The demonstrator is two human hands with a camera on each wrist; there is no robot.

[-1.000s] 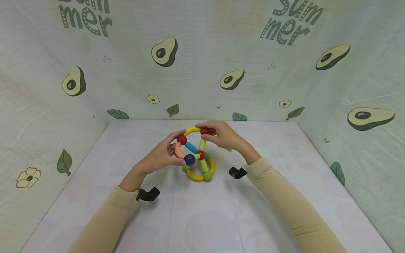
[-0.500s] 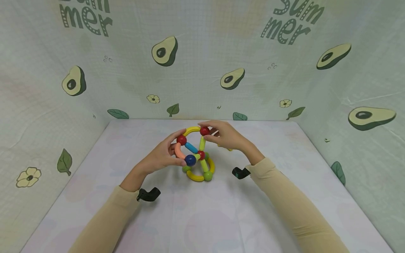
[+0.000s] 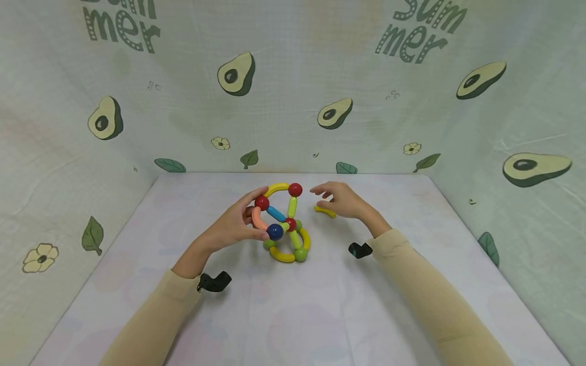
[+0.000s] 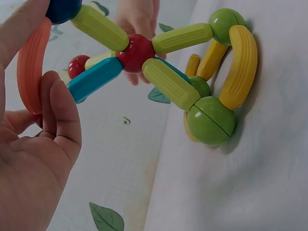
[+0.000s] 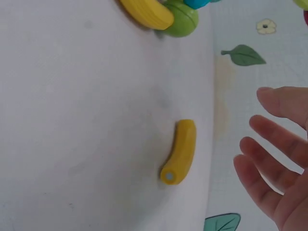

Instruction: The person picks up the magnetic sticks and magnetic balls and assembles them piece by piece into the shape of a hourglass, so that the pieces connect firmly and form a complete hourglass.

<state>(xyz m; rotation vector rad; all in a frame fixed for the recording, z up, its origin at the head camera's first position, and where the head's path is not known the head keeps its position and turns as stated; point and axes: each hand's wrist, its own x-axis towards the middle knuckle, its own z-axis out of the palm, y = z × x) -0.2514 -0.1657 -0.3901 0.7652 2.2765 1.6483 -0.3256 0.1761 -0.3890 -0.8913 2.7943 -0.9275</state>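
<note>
A structure of magnetic balls and rods stands on the table, centred on a red ball [image 4: 136, 53]. My left hand [image 3: 230, 227] holds its upper left side, thumb at a dark blue ball [image 3: 275, 232], forefinger by another red ball [image 3: 262, 203], around a curved orange rod [image 4: 33, 67]. From there a curved yellow rod [image 3: 277, 187] leads to the top red ball [image 3: 295, 189]. Green balls [image 4: 211, 120] and curved yellow rods form the base. My right hand [image 3: 344, 200] is apart from the structure, fingers loosely bent with nothing in them, over a loose curved yellow rod [image 5: 182, 151].
The white table [image 3: 293, 315] carries the structure and the loose rod to its right. A printed cloth [image 3: 284, 76] with avocados and leaves rises behind the table and along both sides.
My right hand has let go of the top red ball and moved right, above the loose yellow rod. My left hand keeps its hold, and the structure stays in place.
</note>
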